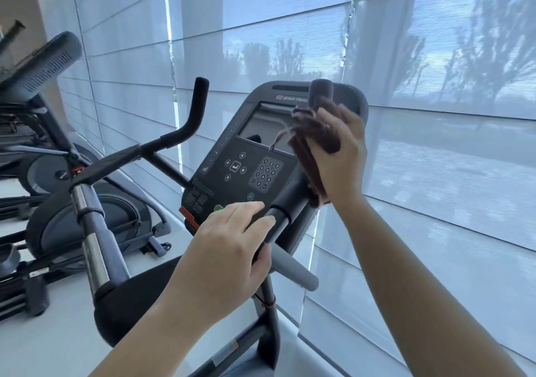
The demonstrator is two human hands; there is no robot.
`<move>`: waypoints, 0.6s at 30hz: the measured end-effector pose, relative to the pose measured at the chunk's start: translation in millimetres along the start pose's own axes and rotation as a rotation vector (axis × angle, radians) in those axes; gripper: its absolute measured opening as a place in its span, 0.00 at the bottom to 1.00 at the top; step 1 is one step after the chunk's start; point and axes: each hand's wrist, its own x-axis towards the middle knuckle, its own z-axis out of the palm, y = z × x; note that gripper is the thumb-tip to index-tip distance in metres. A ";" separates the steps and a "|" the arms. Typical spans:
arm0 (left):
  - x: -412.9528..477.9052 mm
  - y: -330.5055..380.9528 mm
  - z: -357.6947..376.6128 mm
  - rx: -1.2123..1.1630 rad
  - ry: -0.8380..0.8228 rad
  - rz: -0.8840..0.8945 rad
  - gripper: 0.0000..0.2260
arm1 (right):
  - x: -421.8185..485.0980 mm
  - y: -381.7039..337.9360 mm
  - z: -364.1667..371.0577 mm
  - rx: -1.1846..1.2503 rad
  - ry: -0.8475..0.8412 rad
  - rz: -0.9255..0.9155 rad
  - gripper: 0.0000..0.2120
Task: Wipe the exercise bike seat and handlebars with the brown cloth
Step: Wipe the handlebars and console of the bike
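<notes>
**Exercise bike, wearer's view.** The right hand (339,156) clasps the brown cloth (311,144), a bunched, napped fabric with one loose strand hanging. The cloth is wrapped round the upright, padded end of the right handlebar (320,92), at the right edge of the console (232,173), and trails down the bar below the palm. The left hand (229,249) grasps the same bar lower down, on its smooth black tube by the console's lower right corner. Its fingers lie over the top and its thumb curls beneath, just above a matte grey cylindrical grip (293,270). The console is a flat dark panel with a glossy screen and a round-keyed pad. The left handlebar (200,101), a bent black tube, rises off the console's left edge. Sheer ribbed blinds (435,173) hang behind, and a chrome post (90,231) stands at left.
</notes>
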 end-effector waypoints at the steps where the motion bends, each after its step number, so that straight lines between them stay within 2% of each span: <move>1: 0.1 0.7 0.2 0.003 0.000 -0.002 0.16 | -15.5 2.6 -0.7 -0.005 -0.029 -0.014 0.19; 4: 2.0 1.9 1.0 0.021 -0.009 0.013 0.16 | -33.6 6.8 -0.4 -0.015 -0.070 -0.017 0.21; 7: 2.1 1.7 1.4 0.013 -0.006 0.000 0.16 | -6.1 3.8 2.0 0.009 0.002 0.044 0.17; 11: 1.6 1.7 1.0 0.020 0.012 -0.015 0.17 | 22.4 1.9 3.8 -0.021 0.027 0.006 0.15; 18: 8.2 9.1 1.8 0.189 0.013 0.056 0.16 | -53.7 22.0 -6.6 0.087 -0.108 0.039 0.18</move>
